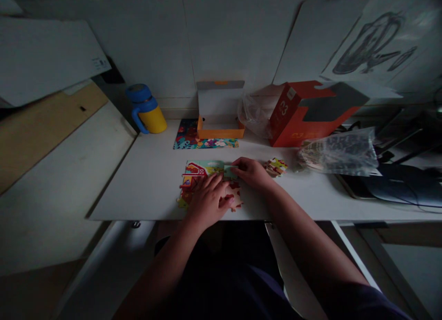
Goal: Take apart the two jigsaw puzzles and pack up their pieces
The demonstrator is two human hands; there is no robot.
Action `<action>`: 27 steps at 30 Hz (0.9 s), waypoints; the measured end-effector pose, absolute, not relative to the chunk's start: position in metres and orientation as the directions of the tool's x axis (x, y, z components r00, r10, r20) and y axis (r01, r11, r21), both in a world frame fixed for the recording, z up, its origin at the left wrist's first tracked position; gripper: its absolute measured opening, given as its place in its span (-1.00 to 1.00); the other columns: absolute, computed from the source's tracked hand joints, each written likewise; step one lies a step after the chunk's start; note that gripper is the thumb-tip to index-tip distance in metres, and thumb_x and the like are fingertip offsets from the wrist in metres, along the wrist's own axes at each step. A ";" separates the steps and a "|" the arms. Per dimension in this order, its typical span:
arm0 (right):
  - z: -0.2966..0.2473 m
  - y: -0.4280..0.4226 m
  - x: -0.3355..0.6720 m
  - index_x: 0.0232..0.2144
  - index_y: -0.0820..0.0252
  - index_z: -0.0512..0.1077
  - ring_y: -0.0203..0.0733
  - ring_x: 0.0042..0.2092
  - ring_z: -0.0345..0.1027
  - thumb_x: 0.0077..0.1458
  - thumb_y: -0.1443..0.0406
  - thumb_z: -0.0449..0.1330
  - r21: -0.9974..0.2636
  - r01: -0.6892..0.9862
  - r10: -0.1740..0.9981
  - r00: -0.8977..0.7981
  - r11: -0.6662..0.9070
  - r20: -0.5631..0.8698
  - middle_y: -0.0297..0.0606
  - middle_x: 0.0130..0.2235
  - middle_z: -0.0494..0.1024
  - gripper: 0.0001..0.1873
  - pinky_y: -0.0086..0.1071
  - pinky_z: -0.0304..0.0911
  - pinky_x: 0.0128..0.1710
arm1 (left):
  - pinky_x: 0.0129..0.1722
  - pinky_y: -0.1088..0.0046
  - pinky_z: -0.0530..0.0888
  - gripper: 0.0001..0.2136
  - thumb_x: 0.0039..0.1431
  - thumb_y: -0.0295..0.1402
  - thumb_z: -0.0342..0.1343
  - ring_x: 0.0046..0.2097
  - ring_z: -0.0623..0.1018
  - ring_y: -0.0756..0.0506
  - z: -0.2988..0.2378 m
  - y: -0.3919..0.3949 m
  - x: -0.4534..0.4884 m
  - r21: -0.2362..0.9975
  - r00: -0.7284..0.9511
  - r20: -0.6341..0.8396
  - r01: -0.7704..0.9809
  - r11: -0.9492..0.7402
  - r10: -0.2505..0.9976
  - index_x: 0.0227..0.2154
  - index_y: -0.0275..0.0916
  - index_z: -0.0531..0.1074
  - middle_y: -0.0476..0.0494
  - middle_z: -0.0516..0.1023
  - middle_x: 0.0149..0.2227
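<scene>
A partly joined jigsaw puzzle (pixel 195 169) with a red barn lies near the front edge of the white table. My left hand (pixel 209 198) rests flat across its middle, fingers spread, covering part of the picture. At the puzzle's upper right, my right hand (pixel 251 171) pinches a pale green puzzle piece (pixel 229 172) by its right side. The piece lies against the joined part; whether it is locked in cannot be seen. Just right of that hand sits a small pile of loose puzzle pieces (pixel 276 166).
Behind the puzzle stands an open orange box (pixel 221 133) on a flowery sheet (pixel 184 136). A blue and yellow jug (pixel 152 115) is at the back left. To the right are a red carton (pixel 304 113), a clear bag of pieces (pixel 340 152) and a dark flat object (pixel 400 184).
</scene>
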State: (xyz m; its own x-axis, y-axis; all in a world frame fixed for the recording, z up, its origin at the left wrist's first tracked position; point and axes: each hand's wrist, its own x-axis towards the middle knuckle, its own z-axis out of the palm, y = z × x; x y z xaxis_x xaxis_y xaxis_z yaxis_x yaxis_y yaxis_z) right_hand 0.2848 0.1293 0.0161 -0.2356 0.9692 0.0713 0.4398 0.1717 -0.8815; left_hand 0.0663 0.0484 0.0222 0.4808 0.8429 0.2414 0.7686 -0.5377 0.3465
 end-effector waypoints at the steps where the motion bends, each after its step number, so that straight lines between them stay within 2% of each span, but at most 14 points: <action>1: 0.015 0.130 0.284 -0.14 0.15 0.52 -0.23 -0.38 0.36 0.12 0.08 0.27 -0.885 0.432 0.968 -0.239 0.174 0.074 -0.33 -0.35 0.59 -0.66 -0.40 0.25 -0.37 | 0.43 -0.10 0.16 -0.56 0.33 -0.12 0.14 0.42 0.23 -0.30 0.022 0.048 0.066 0.344 0.482 0.241 0.769 -0.539 0.842 0.20 -0.11 0.40 -0.20 0.31 0.38; 4: 0.013 0.131 0.282 -0.03 0.13 0.49 -0.24 -0.38 0.37 0.11 0.13 0.28 -0.892 0.414 0.965 -0.248 0.180 0.079 -0.34 -0.30 0.61 -0.61 -0.39 0.27 -0.36 | 0.44 -0.11 0.14 -0.56 0.34 -0.11 0.13 0.43 0.22 -0.30 0.021 0.048 0.066 0.344 0.479 0.243 0.770 -0.537 0.843 0.20 -0.12 0.40 -0.20 0.29 0.40; 8: 0.015 0.132 0.285 -0.07 0.13 0.52 -0.24 -0.35 0.37 0.14 0.15 0.26 -0.888 0.422 0.978 -0.170 0.184 0.122 -0.27 -0.20 0.63 -0.67 -0.37 0.30 -0.32 | 0.45 -0.07 0.14 -0.52 0.32 -0.09 0.16 0.41 0.26 -0.29 0.018 0.047 0.066 0.368 0.455 0.257 0.770 -0.521 0.853 0.22 -0.17 0.37 -0.25 0.30 0.38; 13: 0.019 0.131 0.289 -0.02 0.16 0.50 -0.26 -0.37 0.35 0.17 0.10 0.24 -0.917 0.362 0.981 -0.153 0.167 0.118 -0.25 -0.19 0.62 -0.61 -0.38 0.28 -0.36 | 0.44 -0.01 0.17 -0.42 0.27 -0.02 0.20 0.41 0.26 -0.31 0.016 0.048 0.066 0.373 0.446 0.270 0.769 -0.519 0.854 0.23 -0.23 0.34 -0.31 0.26 0.40; 19: 0.021 0.124 0.288 -0.03 0.18 0.49 -0.26 -0.36 0.36 0.18 0.09 0.24 -0.931 0.332 0.981 -0.169 0.152 0.100 -0.24 -0.16 0.60 -0.61 -0.38 0.29 -0.34 | 0.36 0.00 0.28 -0.29 0.05 0.15 0.33 0.36 0.32 -0.36 0.016 0.054 0.067 0.397 0.428 0.278 0.764 -0.508 0.860 0.16 -0.15 0.38 -0.30 0.32 0.35; 23: 0.016 0.120 0.289 -0.01 0.17 0.48 -0.25 -0.31 0.37 0.19 0.08 0.26 -0.940 0.300 0.980 -0.160 0.163 0.119 -0.24 -0.13 0.59 -0.60 -0.37 0.30 -0.30 | 0.32 -0.01 0.32 -0.24 -0.11 0.15 0.42 0.31 0.35 -0.40 0.017 0.062 0.071 0.428 0.413 0.240 0.767 -0.477 0.879 0.08 -0.18 0.40 -0.34 0.33 0.33; 27: 0.009 0.120 0.292 0.00 0.16 0.47 -0.25 -0.31 0.37 0.19 0.06 0.28 -0.962 0.233 0.986 -0.128 0.139 0.111 -0.28 -0.20 0.57 -0.57 -0.39 0.30 -0.32 | 0.29 -0.01 0.32 -0.22 -0.25 0.12 0.51 0.30 0.35 -0.42 0.018 0.068 0.073 0.471 0.407 0.232 0.748 -0.468 0.883 -0.02 -0.20 0.40 -0.38 0.34 0.29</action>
State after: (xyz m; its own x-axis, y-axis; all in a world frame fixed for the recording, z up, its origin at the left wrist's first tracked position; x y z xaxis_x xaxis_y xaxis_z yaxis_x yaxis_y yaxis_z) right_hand 0.2916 0.1198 0.0094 -0.1276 0.9856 0.1110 0.2335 0.1386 -0.9624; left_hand 0.0733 0.0685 0.0176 0.4069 0.8835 0.2322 0.7477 -0.4681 0.4710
